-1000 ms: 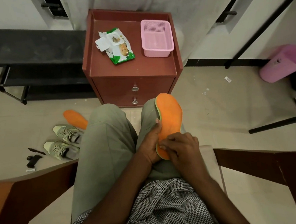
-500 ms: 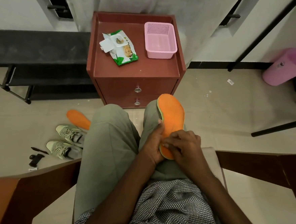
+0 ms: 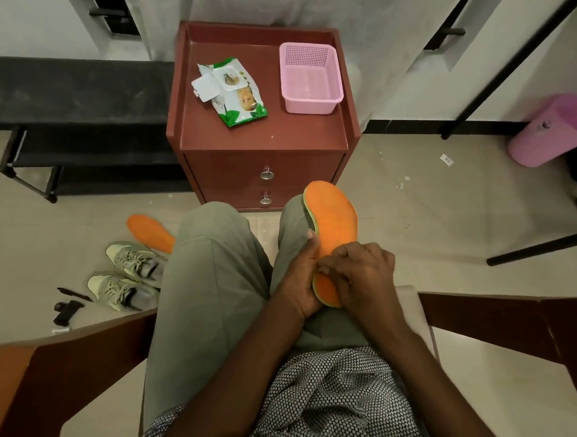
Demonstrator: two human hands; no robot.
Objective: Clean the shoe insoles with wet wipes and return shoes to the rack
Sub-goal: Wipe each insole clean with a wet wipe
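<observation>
Beige tiled floor (image 3: pixel 416 216), red cabinet (image 3: pixel 258 142); left hand (image 3: pixel 301 279) grip, right hand (image 3: pixel 362 271) grip pinching orange insole (image 3: pixel 335 218)

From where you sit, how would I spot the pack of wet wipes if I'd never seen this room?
Look for the reddish-brown bedside cabinet straight ahead of the knees. On its top lie two things: the wet wipes pack on the left and a pink basket on the right. The pack is flat, white and green, with its flap peeled open.

Bare cabinet top (image 3: pixel 240 136) in front of wipes pack (image 3: pixel 232 92) and pink basket (image 3: pixel 309 77). Open floor (image 3: pixel 433 208) right of knees; shoes (image 3: pixel 127 277) left
</observation>
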